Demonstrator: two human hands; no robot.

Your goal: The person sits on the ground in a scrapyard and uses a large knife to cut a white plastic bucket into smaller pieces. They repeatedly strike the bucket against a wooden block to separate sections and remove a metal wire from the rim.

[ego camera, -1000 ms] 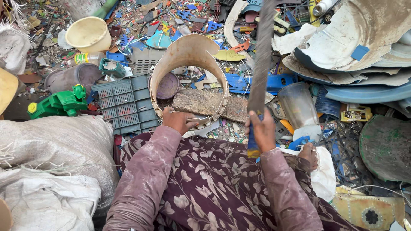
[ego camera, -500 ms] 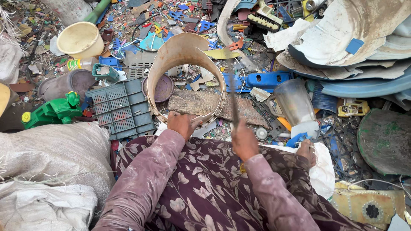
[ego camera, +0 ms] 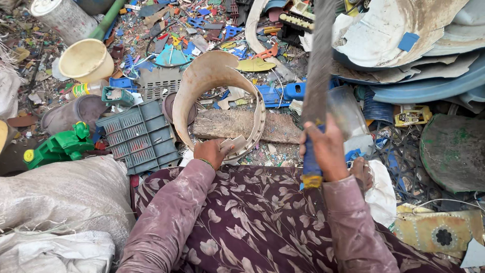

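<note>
A person seated amid a spread of broken plastic scrap works over a worn wooden block (ego camera: 247, 126). The left hand (ego camera: 213, 151), at the block's near left corner, is closed with fingers and thumb pinching the near rim of a beige plastic ring (ego camera: 220, 96), the cut-off wall of a bucket or tub. The ring stands tilted on edge, its near rim just in front of the block and its far curve rising beyond the block, so that the block shows through its opening. The right hand (ego camera: 326, 149), just right of the block, is wrapped in a fist around the blue-taped handle (ego camera: 310, 164) of a long flat blade (ego camera: 321, 60), which is raised and blurred, pointing away above the block's right end. A clear plastic container (ego camera: 348, 114) lies just right of the block, behind the raised hand. A grey slotted crate (ego camera: 141, 136) sits left of the block, with a green plastic toy (ego camera: 60, 146) farther left and a cream-coloured bucket (ego camera: 87, 59) beyond the crate. A blue plastic piece (ego camera: 285, 92) lies just behind the block. Large dirty white and blue shells (ego camera: 404, 35) are heaped to the block's far right. Grey sacks (ego camera: 60, 197) bulk at the near left, beside the person's floral-patterned lap (ego camera: 252, 222).
</note>
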